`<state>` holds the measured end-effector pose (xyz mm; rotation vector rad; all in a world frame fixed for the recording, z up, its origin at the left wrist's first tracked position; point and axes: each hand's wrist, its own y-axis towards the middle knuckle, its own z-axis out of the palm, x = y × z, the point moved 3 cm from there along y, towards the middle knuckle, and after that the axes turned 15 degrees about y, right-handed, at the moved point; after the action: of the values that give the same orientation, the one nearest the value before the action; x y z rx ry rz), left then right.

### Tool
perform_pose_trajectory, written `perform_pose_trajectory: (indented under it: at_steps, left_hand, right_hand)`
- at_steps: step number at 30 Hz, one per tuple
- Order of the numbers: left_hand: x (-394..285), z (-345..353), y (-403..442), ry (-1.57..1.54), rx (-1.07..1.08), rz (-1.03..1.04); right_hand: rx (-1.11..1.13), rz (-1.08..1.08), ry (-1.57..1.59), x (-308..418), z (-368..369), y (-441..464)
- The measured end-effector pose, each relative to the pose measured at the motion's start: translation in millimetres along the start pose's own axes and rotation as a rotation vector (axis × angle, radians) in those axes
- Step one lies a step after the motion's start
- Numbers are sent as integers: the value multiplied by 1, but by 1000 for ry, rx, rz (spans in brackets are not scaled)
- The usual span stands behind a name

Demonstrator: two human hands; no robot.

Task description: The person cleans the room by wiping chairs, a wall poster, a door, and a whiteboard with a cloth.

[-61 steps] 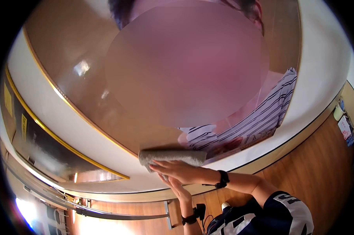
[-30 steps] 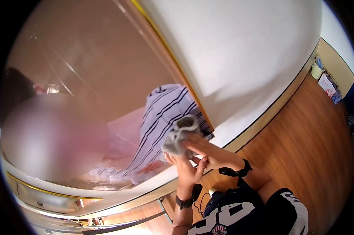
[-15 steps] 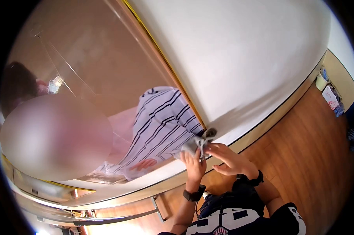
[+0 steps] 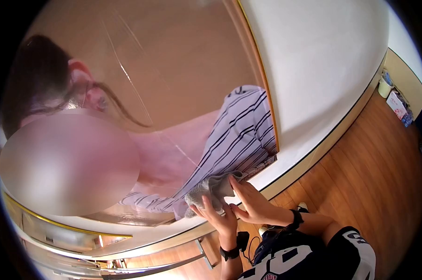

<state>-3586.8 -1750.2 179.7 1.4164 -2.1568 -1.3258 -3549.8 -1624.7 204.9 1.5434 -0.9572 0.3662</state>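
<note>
One grey cloth (image 4: 205, 187) before the lower edge of the poster (image 4: 187, 70).
Left hand (image 4: 223, 223) has half-spread fingers against the cloth; whether its grip is closed, I cannot tell. Right hand (image 4: 256, 204) keeps a loose grip, thumb apart, fingertips at the cloth's edge. Right of the poster, white wall (image 4: 323, 60); farther right, a box (image 4: 396, 105).

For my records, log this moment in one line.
left hand: touching cloth | right hand: touching cloth | cloth: grey, bunched, before poster

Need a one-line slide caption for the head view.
Left hand and right hand on a bunched grey cloth before the lower edge of a gold-edged poster.
</note>
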Motion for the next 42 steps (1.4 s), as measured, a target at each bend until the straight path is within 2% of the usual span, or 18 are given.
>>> perform_pose_trajectory:
  at_steps: [3, 7, 14, 26, 30, 33, 37, 42]
  left_hand:
    - [-1, 2, 7, -84, 48, 140]
    - [20, 22, -14, -28, 146, 266]
    - [23, 34, -27, -25, 152, 238]
    - [48, 29, -12, -38, 69, 331]
    - [68, 26, -12, -46, 43, 318]
    - [84, 23, -13, -49, 32, 296]
    - [80, 22, -9, -20, 8, 301]
    - [104, 47, -43, -50, 37, 213]
  right_hand:
    - [-142, 166, -72, 1, 8, 11]
    - [-124, 59, -323, 6, 10, 25]
    - [-127, 45, -423, 1, 13, 24]
    - [-156, 200, -414, 2, 39, 25]
    - [-151, 140, -476, 6, 60, 27]
    - [-77, 253, -466, 3, 74, 30]
    - [-103, 127, -525, 9, 69, 36]
    - [-13, 101, -441, -32, 95, 11]
